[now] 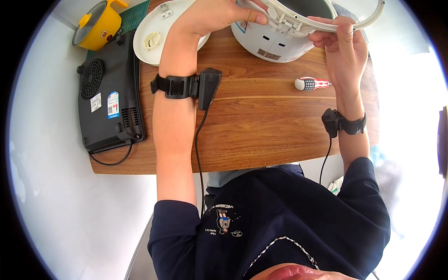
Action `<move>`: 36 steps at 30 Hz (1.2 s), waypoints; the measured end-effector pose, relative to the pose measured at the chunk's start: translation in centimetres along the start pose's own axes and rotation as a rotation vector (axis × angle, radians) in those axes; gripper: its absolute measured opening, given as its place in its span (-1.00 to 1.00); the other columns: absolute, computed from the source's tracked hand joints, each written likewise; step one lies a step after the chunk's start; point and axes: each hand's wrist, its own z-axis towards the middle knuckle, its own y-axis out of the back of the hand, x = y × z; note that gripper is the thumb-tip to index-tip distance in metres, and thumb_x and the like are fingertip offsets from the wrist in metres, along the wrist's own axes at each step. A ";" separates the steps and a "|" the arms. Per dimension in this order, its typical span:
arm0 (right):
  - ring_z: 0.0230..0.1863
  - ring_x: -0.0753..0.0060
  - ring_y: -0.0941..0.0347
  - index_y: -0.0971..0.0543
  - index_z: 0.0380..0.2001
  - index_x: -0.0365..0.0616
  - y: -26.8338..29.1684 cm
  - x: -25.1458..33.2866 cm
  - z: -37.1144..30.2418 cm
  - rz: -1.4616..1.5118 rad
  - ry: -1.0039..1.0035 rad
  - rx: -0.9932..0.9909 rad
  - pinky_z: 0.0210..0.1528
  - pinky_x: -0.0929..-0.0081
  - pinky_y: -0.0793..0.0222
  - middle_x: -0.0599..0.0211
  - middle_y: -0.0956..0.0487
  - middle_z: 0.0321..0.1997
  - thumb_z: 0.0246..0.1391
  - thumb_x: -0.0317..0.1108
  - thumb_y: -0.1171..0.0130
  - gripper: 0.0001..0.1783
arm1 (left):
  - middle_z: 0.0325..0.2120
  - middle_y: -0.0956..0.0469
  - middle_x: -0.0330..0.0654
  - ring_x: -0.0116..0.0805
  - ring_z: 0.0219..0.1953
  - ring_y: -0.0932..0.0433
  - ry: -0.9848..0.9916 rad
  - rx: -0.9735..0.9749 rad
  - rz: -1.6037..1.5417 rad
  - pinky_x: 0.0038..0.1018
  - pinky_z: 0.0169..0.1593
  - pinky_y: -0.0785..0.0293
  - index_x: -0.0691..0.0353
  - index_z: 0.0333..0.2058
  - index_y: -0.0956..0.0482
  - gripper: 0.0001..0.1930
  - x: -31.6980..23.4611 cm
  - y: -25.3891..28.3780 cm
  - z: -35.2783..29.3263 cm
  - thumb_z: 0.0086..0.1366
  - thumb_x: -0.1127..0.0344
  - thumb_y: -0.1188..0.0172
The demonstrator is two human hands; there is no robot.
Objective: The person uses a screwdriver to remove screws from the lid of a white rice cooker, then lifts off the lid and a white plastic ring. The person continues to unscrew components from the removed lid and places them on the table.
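A white rice cooker (280,44) without its lid stands at the far edge of the table, its hinge side with a plastic bracket facing me. My left hand (219,17) reaches to its left rim, thumb laid along the edge beside the hinge; its other fingers are mostly out of sight. My right hand (343,44) is closed on the right part of the rim, near where the white carrying handle (373,18) curves off. Left of the cooker lies a round white lid (148,52), partly behind my left forearm. A screwdriver (310,84) with a red and white grip rests near my right wrist, its tip hidden there.
On the left an induction cooker (109,112) lies with its black underside, fan grille and labels up. Behind it sits a yellow electric pot (100,28) on a green mat (135,21). Cables hang from the black wrist devices (209,88) on my forearms.
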 end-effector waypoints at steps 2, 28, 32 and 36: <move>-0.27 0.40 -0.67 -0.52 -0.09 -0.27 0.5 -0.3 0.1 0.019 0.024 0.029 -0.16 0.47 -0.59 -0.18 -0.69 -0.05 0.52 -0.07 0.06 -0.58 | -0.33 -0.69 -0.33 -0.57 -0.33 -0.58 -0.028 0.012 -0.021 -0.58 -0.30 -0.51 0.26 -0.14 -0.75 -0.72 0.2 0.0 0.1 0.16 0.64 -0.40; -0.26 0.41 -0.63 -0.50 -0.12 -0.24 1.0 -0.4 0.4 0.000 0.081 0.126 -0.19 0.48 -0.57 -0.20 -0.68 -0.05 0.51 -0.03 0.07 -0.57 | -0.28 -0.67 -0.34 -0.49 -0.21 -0.59 -0.112 0.036 0.021 -0.51 -0.12 -0.53 0.28 -0.15 -0.74 -0.73 0.4 -0.1 0.3 0.15 0.64 -0.40; -0.25 0.41 -0.63 -0.50 -0.11 -0.25 0.9 0.0 0.4 -0.021 0.084 0.136 -0.20 0.48 -0.58 -0.20 -0.68 -0.04 0.51 -0.02 0.06 -0.56 | -0.26 -0.64 -0.36 -0.46 -0.14 -0.58 -0.092 0.034 0.061 -0.48 0.00 -0.50 0.28 -0.16 -0.74 -0.72 -0.1 -0.1 0.2 0.13 0.64 -0.41; -0.24 0.42 -0.63 -0.51 -0.11 -0.26 0.7 0.2 0.4 -0.023 0.081 0.135 -0.20 0.49 -0.58 -0.19 -0.68 -0.04 0.51 -0.03 0.06 -0.56 | -0.26 -0.65 -0.35 -0.47 -0.13 -0.58 -0.102 0.044 0.029 -0.48 0.01 -0.49 0.29 -0.15 -0.74 -0.72 0.5 0.1 0.4 0.14 0.63 -0.41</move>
